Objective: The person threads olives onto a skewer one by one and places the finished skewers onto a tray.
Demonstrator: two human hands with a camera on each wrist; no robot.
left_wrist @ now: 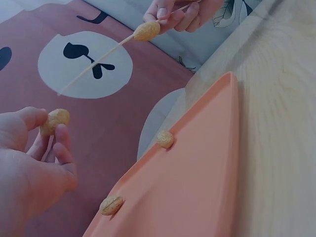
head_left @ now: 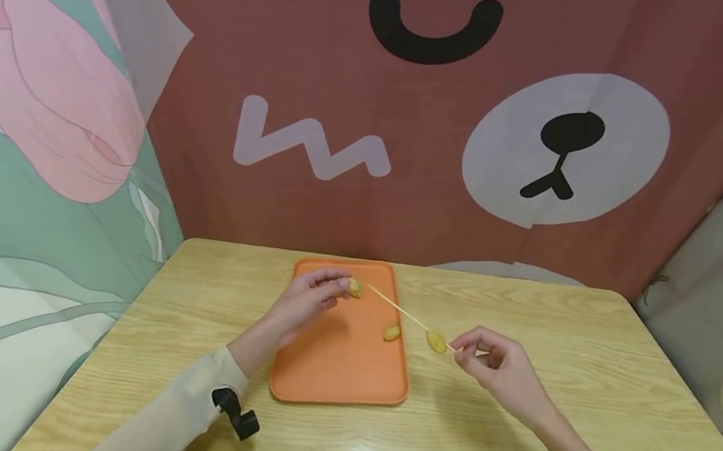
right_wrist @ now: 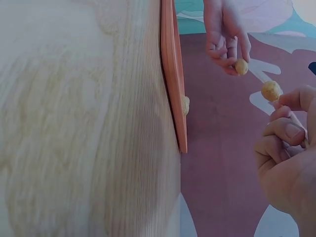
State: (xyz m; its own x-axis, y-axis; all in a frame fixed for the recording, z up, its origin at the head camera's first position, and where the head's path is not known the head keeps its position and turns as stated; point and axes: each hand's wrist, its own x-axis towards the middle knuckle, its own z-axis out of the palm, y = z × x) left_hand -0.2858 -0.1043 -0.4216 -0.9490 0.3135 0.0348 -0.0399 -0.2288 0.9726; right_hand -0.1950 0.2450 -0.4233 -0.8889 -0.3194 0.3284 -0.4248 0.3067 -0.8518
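My right hand [head_left: 501, 365] pinches a thin wooden skewer [head_left: 401, 308] near its end. One small yellow-brown oval ball [head_left: 436, 341] is threaded on it, close to the fingertips. The skewer's bare tip points left and stands a short way apart from a second ball [left_wrist: 55, 121]. Thumb and fingertips of my left hand [head_left: 305, 302] hold that ball above the orange tray [head_left: 340, 377]. Two more balls lie on the tray along one side, a nearer ball [left_wrist: 111, 205] and a farther ball [left_wrist: 165, 139]; the head view plainly shows only one of them.
The tray lies on a light wood-grain table [head_left: 244, 271], towards its far edge. Behind the table hangs a brown curtain [head_left: 308, 210] with a bear face. A flowered curtain [head_left: 42, 227] is at the left.
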